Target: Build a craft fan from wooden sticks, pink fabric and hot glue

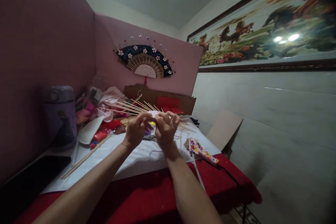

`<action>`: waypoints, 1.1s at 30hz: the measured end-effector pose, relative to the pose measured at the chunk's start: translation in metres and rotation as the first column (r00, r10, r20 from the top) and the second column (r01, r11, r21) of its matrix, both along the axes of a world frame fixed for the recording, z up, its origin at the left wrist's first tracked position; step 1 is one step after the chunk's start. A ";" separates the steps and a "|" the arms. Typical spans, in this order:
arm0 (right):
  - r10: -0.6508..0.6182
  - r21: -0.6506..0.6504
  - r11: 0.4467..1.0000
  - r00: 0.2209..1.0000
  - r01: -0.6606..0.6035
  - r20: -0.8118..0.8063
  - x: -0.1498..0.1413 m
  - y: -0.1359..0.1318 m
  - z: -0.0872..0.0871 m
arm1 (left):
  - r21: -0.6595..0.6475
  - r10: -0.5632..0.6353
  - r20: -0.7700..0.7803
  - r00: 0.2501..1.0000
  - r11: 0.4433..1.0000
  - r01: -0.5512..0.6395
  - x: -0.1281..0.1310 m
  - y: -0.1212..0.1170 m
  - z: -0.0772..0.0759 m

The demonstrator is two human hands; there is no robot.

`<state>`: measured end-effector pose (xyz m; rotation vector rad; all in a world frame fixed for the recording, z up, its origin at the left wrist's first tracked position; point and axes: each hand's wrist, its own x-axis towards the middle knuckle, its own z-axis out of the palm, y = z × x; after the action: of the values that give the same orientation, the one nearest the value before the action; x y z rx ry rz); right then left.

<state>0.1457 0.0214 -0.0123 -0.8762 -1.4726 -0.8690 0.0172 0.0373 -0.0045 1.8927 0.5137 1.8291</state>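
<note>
Both hands are raised above the middle of the table, close together. My left hand [135, 129] and my right hand [166, 126] pinch a fan frame made of thin wooden sticks [126, 106] that spread outward from a small white piece [154, 113]. The fingers of both hands are bent around its near edge, thumbs close to each other. Part of the frame is hidden behind the fingers. Right of my right hand, a flower-patterned glue gun [203, 152] lies on the table, a pale glue stick [198, 172] poking out of it.
White paper [128, 164] covers part of the red tablecloth [139, 196]. A purple tumbler [61, 122], dark flat device [52, 168], white scoop-like piece [90, 130] and loose sticks [86, 156] are at left. A decorated fan [145, 50] hangs on the pink board behind. The glue gun's black cord [233, 178] runs off the right edge.
</note>
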 end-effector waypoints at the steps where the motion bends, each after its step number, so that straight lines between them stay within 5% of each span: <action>1: 0.006 -0.010 1.000 1.000 -0.006 0.007 -0.001 0.000 -0.001 | -0.006 -0.006 0.009 1.000 1.000 0.006 -0.002 0.000 -0.002; 33: 0.020 -0.076 0.997 0.999 -0.016 0.045 -0.006 0.004 -0.008 | 0.023 0.116 0.020 0.993 0.993 -0.117 -0.008 0.007 -0.018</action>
<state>0.1392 0.0255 -0.0203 -0.9026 -1.5589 -0.8294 0.0092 0.0445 -0.0229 1.8953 0.6104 1.9327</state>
